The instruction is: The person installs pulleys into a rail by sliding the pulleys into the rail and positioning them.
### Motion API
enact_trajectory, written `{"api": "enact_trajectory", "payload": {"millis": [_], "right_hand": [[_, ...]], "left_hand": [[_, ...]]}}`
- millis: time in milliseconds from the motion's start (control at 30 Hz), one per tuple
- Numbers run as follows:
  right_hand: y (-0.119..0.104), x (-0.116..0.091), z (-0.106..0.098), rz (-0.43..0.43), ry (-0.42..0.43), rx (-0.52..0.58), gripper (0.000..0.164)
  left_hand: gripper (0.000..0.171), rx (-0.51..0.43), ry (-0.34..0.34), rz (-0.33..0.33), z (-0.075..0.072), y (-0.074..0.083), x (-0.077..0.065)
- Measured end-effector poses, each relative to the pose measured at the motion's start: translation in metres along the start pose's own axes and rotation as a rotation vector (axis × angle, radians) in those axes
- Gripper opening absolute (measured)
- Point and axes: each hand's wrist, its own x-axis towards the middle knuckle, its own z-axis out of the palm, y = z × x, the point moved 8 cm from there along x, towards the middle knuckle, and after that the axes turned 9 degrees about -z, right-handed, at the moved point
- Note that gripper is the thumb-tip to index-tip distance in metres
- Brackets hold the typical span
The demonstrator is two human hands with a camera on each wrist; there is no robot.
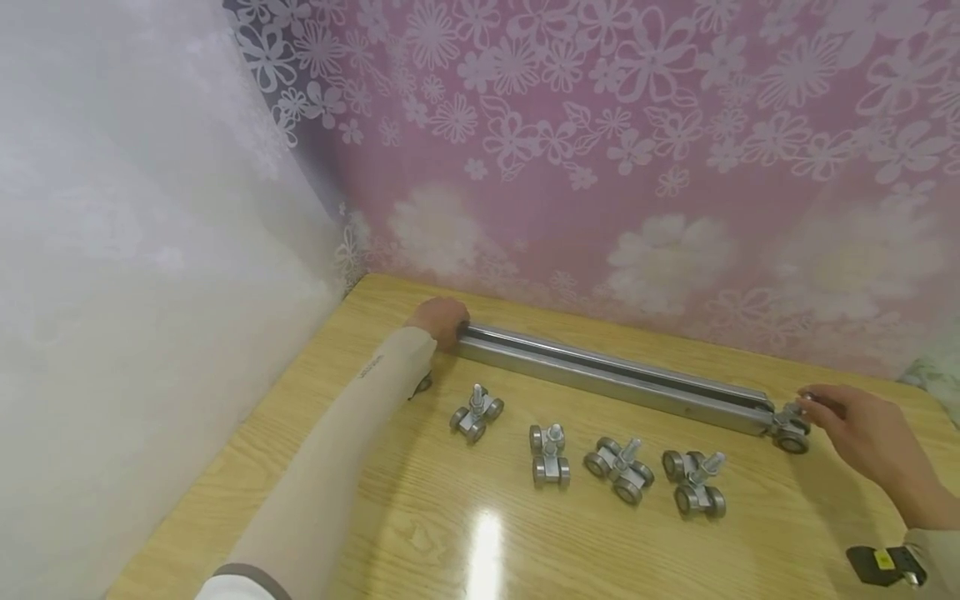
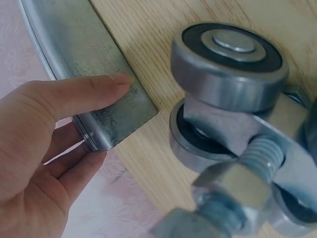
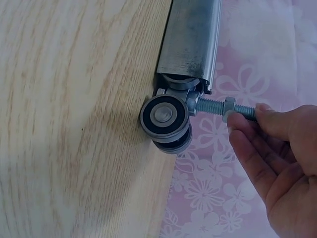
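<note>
Left hand (image 1: 441,319), far left: arm stretched out, thumb along the rail's near side wall, fingers curled round the far side. Firm hold on the left end of the steel rail (image 1: 611,375). Partly hidden trolley (image 1: 424,384) sits beside that forearm, on the near side of the rail.

Rail lies on the wood table (image 1: 420,533), slot up, running right and slightly nearer. Between the hands, near side of it, four loose trolleys, left to right: first (image 1: 474,423), second (image 1: 540,462), third (image 1: 611,467), fourth (image 1: 686,493). All wheels down, bolts up, apart from each other.

Right end: end trolley (image 1: 791,440) at the rail mouth. One wheel shows inside the channel, other wheels outside on the table.

Right hand (image 1: 858,425), far right: reaches in from the near side, thumb and fingers pinching the end trolley's bolt (image 3: 210,106) around its nut (image 3: 229,106).
</note>
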Motion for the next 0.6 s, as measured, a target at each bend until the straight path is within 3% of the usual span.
{"api": "enact_trajectory", "payload": {"millis": [467,600], "right_hand": [[0.000,0.008,0.006,-0.024,-0.007,0.023,0.036],[0.001,0.010,0.006,-0.032,-0.025,0.033,0.037]], "left_hand": [[0.039,-0.013,-0.007,-0.003,0.003,-0.002,0.002],[0.046,-0.008,-0.008,-0.009,0.004,-0.005,0.003]]}}
